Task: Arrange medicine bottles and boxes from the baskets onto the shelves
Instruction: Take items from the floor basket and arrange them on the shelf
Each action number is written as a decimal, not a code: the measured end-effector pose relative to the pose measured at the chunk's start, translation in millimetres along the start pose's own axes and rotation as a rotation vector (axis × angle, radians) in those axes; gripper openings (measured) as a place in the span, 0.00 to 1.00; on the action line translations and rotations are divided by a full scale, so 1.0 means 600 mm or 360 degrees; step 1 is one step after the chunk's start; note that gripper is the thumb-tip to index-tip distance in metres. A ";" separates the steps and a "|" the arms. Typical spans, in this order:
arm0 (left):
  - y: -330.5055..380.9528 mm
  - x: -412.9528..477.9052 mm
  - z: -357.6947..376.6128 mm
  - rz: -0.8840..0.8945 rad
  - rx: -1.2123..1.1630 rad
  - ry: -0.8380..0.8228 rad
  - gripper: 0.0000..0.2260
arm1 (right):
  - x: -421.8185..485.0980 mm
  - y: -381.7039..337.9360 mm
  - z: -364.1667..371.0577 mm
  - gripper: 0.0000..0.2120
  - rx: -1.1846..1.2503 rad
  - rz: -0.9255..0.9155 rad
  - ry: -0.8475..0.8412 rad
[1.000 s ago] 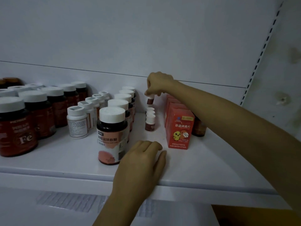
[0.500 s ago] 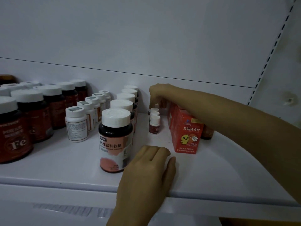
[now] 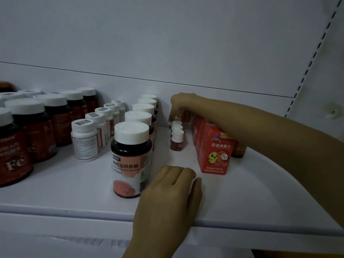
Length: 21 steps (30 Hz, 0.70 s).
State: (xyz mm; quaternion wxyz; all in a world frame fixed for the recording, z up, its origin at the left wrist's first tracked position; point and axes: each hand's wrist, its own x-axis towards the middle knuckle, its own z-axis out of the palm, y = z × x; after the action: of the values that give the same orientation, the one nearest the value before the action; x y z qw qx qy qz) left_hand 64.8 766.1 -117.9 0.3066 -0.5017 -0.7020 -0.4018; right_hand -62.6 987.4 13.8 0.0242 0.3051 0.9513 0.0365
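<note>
A row of tiny brown bottles with white caps (image 3: 176,140) runs toward the back of the white shelf (image 3: 242,194). My right hand (image 3: 181,107) reaches over the far end of that row. Its fingertips point down and pinch the rearmost tiny bottle, which is mostly hidden by the fingers. My right forearm passes above a row of orange medicine boxes (image 3: 216,151) just right of the tiny bottles. My left hand (image 3: 171,192) rests on the shelf's front edge with loosely curled fingers and holds nothing. It lies beside a large dark bottle with a pink label (image 3: 130,161).
Behind the pink-label bottle stand more bottles of that kind. Small white bottles (image 3: 84,140) and big dark "Fe" bottles (image 3: 13,149) fill the left. A brown bottle (image 3: 240,149) peeks out behind the boxes. A slotted upright (image 3: 305,71) bounds the right side.
My right hand has come down with the tiny bottle from above the row to its far end. The view has moved closer and slightly left. My left hand has stayed on the shelf edge.
</note>
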 end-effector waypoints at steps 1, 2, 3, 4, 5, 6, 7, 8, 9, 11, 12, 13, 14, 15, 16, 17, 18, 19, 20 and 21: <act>0.000 0.000 0.000 0.0002 0.0007 -0.0005 0.10 | 0.001 0.001 -0.003 0.17 0.0011 -0.0002 0.0044; 0.001 0.000 0.000 0.0001 0.0009 -0.0009 0.10 | 0.002 0.002 -0.006 0.17 0.0015 -0.0010 0.0113; 0.001 0.000 0.000 0.0000 0.0007 -0.0010 0.10 | 0.003 0.002 -0.009 0.16 0.0018 -0.0021 0.0178; 0.000 0.000 0.000 0.0000 0.0006 -0.0010 0.10 | 0.003 0.002 -0.011 0.16 0.0023 -0.0030 0.0214; 0.000 0.000 0.000 0.0000 0.0005 -0.0009 0.10 | 0.003 0.001 -0.011 0.17 0.0029 -0.0035 0.0220; 0.000 0.000 0.000 0.0000 0.0001 -0.0010 0.10 | 0.003 -0.001 -0.009 0.17 0.0033 -0.0034 0.0216; 0.001 0.000 -0.001 0.0000 -0.0001 -0.0012 0.10 | 0.004 -0.003 -0.005 0.17 0.0037 -0.0036 0.0215; 0.000 0.000 -0.001 0.0000 -0.0001 -0.0013 0.10 | 0.005 -0.005 -0.001 0.17 0.0041 -0.0038 0.0220; 0.000 0.000 -0.001 0.0003 -0.0001 -0.0012 0.10 | 0.005 -0.007 0.003 0.16 0.0043 -0.0042 0.0228; -0.001 0.001 -0.001 0.0002 0.0001 -0.0013 0.10 | 0.008 -0.009 0.012 0.15 0.0048 -0.0042 0.0259; -0.001 0.001 0.000 0.0005 0.0003 -0.0011 0.10 | 0.008 -0.010 0.015 0.14 0.0055 -0.0043 0.0283; -0.001 0.000 0.000 0.0012 0.0005 -0.0003 0.10 | 0.007 -0.009 0.015 0.12 0.0064 -0.0044 0.0306; -0.001 0.000 0.001 0.0020 0.0010 0.0000 0.10 | 0.004 -0.009 0.013 0.11 0.0078 -0.0048 0.0329; -0.002 0.000 0.001 0.0029 0.0011 -0.0003 0.10 | 0.001 -0.008 0.007 0.10 0.0093 -0.0051 0.0359; -0.002 0.000 0.001 0.0037 0.0006 -0.0007 0.11 | -0.005 -0.005 -0.002 0.10 0.0115 -0.0059 0.0404; -0.003 -0.001 0.001 0.0045 -0.0001 -0.0003 0.10 | -0.012 -0.001 -0.016 0.08 0.0154 -0.0070 0.0466; -0.004 -0.001 0.002 0.0046 -0.0001 -0.0005 0.10 | -0.021 0.005 -0.033 0.07 0.0219 -0.0071 0.0529; -0.005 -0.001 0.002 0.0047 0.0001 -0.0011 0.10 | -0.032 0.013 -0.052 0.05 0.0312 -0.0079 0.0584; -0.006 -0.001 0.003 0.0048 0.0002 -0.0017 0.10 | -0.048 0.021 -0.071 0.06 0.0443 -0.0096 0.0621; -0.006 -0.001 0.002 0.0047 -0.0001 -0.0021 0.10 | -0.069 0.030 -0.089 0.08 0.0604 -0.0127 0.0634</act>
State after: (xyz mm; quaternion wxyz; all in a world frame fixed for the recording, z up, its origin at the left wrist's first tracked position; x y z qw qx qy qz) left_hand 61.7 766.5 -119.8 0.3077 -0.5149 -0.6963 -0.3941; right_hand -22.2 975.1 69.6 -0.2196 0.2532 0.9384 -0.0839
